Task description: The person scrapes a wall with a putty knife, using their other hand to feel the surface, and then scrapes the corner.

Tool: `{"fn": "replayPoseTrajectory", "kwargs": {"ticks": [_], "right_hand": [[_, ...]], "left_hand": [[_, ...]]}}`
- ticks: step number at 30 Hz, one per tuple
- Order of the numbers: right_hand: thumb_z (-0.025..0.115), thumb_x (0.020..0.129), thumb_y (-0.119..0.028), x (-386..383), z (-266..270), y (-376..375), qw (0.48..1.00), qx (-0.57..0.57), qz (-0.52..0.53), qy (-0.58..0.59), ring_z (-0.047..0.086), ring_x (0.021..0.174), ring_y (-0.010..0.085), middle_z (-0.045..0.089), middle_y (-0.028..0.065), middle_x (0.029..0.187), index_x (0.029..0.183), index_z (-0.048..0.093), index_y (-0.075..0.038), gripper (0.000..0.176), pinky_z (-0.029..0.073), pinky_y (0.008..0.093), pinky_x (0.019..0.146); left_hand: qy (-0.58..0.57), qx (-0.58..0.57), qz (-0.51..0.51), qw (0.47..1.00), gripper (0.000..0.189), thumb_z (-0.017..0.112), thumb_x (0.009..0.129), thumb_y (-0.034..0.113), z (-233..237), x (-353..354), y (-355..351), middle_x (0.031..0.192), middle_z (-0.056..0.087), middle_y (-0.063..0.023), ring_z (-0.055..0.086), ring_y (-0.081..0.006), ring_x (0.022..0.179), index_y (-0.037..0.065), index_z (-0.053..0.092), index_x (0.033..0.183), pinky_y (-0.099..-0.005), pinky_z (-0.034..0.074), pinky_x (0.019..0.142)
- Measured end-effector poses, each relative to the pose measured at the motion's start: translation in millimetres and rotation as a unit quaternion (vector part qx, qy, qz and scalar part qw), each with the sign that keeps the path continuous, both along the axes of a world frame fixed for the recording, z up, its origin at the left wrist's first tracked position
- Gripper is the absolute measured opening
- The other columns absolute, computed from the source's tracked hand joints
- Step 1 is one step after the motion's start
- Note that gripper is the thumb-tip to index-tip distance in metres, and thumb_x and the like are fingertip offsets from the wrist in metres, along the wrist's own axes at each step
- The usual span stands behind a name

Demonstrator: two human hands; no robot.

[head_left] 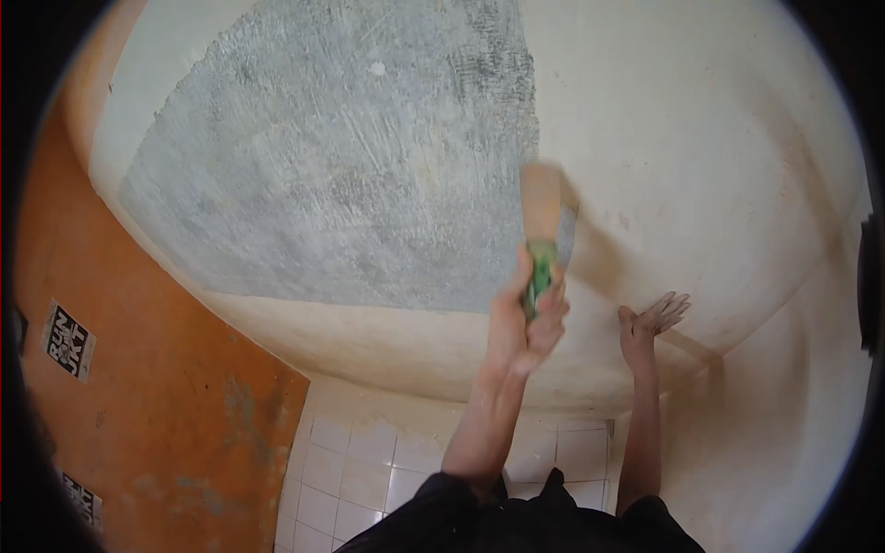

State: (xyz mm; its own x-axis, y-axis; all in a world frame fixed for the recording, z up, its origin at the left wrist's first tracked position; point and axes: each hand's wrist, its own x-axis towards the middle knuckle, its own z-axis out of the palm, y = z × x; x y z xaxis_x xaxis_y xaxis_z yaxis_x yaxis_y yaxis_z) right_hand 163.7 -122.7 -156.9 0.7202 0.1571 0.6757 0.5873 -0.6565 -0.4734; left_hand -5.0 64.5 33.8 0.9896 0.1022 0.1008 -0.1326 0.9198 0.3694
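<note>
My left hand [530,313] is closed around the green handle of a scraper [542,207]. The scraper points up, and its wide blade, blurred by motion, is at the right edge of a rough grey patch [369,175] on the cream wall [645,138]. Lower right, my right hand [653,323] lies against the wall with its fingers spread and nothing in it. Whether the blade touches the wall is unclear.
An orange surface [157,369] with stickers [68,341] and worn spots lies at the left. White tiles [369,479] show below the wall. At the right, the wall meets another pale surface [765,415]. A dark object [869,286] stands at the far right edge.
</note>
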Motion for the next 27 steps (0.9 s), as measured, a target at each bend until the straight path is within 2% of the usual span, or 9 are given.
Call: {"fn": "replayPoseTrajectory", "kwargs": {"ticks": [1, 4, 8, 12, 17, 19, 22, 24, 27], "right_hand": [[0.053, 0.091, -0.042, -1.2, -1.6, -1.0, 1.000, -0.003, 0.001, -0.003, -0.024, 0.135, 0.0438, -0.021, 0.0320, 0.146, 0.142, -0.012, 0.006, 0.096, -0.014, 0.0564, 0.106], [0.052, 0.091, -0.043, 5.5, -3.3, -7.3, 1.000, -0.004, -0.006, -0.003, -0.023, 0.136, 0.0439, -0.020, 0.0314, 0.146, 0.143, -0.012, 0.005, 0.095, -0.013, 0.0562, 0.107], [0.052, 0.091, -0.045, -2.3, -2.5, -16.0, 0.999, -0.032, 0.023, 0.016, -0.021, 0.137, 0.0433, -0.018, 0.0307, 0.147, 0.144, -0.010, 0.003, 0.094, -0.011, 0.0552, 0.108], [0.051, 0.091, -0.045, -8.3, 2.3, -23.8, 0.997, -0.060, 0.038, 0.037, -0.020, 0.137, 0.0430, -0.017, 0.0299, 0.148, 0.144, -0.010, 0.002, 0.094, -0.012, 0.0543, 0.108], [0.053, 0.090, -0.046, -8.7, 3.8, -20.4, 0.996, -0.050, 0.037, 0.063, -0.020, 0.137, 0.0438, -0.018, 0.0292, 0.148, 0.144, -0.011, 0.001, 0.096, -0.012, 0.0543, 0.108], [0.058, 0.087, -0.046, -4.1, 1.3, -17.7, 0.997, -0.030, 0.051, 0.051, -0.024, 0.134, 0.0477, -0.020, 0.0340, 0.145, 0.143, -0.010, 0.005, 0.102, -0.013, 0.0599, 0.105], [0.060, 0.085, -0.049, 0.7, -5.3, -10.4, 0.998, -0.025, 0.030, 0.047, -0.026, 0.133, 0.0488, -0.021, 0.0365, 0.143, 0.142, -0.013, 0.006, 0.108, -0.014, 0.0620, 0.103], [0.060, 0.085, -0.050, 1.8, -6.6, -5.9, 0.998, -0.025, 0.020, 0.047, -0.027, 0.132, 0.0493, -0.021, 0.0372, 0.142, 0.141, -0.015, 0.007, 0.109, -0.014, 0.0627, 0.103], [0.061, 0.084, -0.049, 9.2, -12.1, -8.1, 0.999, -0.029, 0.014, 0.031, -0.030, 0.131, 0.0482, -0.025, 0.0365, 0.142, 0.140, -0.019, 0.006, 0.112, -0.016, 0.0614, 0.103]], "left_hand": [[-0.029, 0.025, 0.018, 0.999, 0.047, 0.034, 0.098, 0.048, 12.7, 6.4, 1.4, 0.059, 0.036, 0.0027, 0.025, -0.0045, 0.038, 0.005, 0.052, 0.091, -0.0179, 0.018, 0.029], [-0.033, 0.004, 0.003, 0.999, 0.047, 0.035, 0.098, 0.048, 10.8, -0.8, 0.1, 0.059, 0.036, 0.0032, 0.026, -0.0042, 0.038, 0.005, 0.052, 0.091, -0.0175, 0.018, 0.030], [0.028, -0.049, 0.034, 0.998, 0.046, 0.035, 0.098, 0.048, -44.5, -16.2, -15.4, 0.059, 0.037, 0.0021, 0.023, -0.0038, 0.036, 0.005, 0.052, 0.092, -0.0177, 0.016, 0.028], [0.015, -0.017, 0.035, 0.999, 0.047, 0.035, 0.098, 0.048, -15.7, -14.3, -13.0, 0.059, 0.036, 0.0022, 0.023, -0.0036, 0.036, 0.005, 0.053, 0.092, -0.0171, 0.015, 0.028], [0.026, -0.044, 0.031, 0.998, 0.047, 0.035, 0.098, 0.047, -36.4, -19.9, -18.3, 0.060, 0.037, 0.0021, 0.023, -0.0039, 0.036, 0.004, 0.052, 0.092, -0.0171, 0.015, 0.028], [0.016, -0.053, 0.014, 0.998, 0.047, 0.034, 0.098, 0.047, -28.3, -13.3, -15.4, 0.060, 0.037, 0.0020, 0.023, -0.0039, 0.036, 0.004, 0.052, 0.092, -0.0170, 0.016, 0.028], [-0.002, -0.029, 0.009, 1.000, 0.048, 0.035, 0.098, 0.048, -21.8, -9.8, -13.0, 0.059, 0.037, 0.0023, 0.022, -0.0037, 0.036, 0.004, 0.052, 0.091, -0.0169, 0.015, 0.028], [0.050, -0.003, 0.063, 0.997, 0.049, 0.034, 0.098, 0.048, -25.2, -9.5, -16.7, 0.059, 0.036, 0.0025, 0.022, -0.0034, 0.037, 0.004, 0.052, 0.091, -0.0168, 0.015, 0.028], [0.018, -0.014, 0.040, 0.999, 0.049, 0.033, 0.098, 0.048, -40.4, -13.0, -19.2, 0.059, 0.036, 0.0034, 0.023, -0.0028, 0.038, 0.004, 0.053, 0.091, -0.0170, 0.016, 0.029]]}}
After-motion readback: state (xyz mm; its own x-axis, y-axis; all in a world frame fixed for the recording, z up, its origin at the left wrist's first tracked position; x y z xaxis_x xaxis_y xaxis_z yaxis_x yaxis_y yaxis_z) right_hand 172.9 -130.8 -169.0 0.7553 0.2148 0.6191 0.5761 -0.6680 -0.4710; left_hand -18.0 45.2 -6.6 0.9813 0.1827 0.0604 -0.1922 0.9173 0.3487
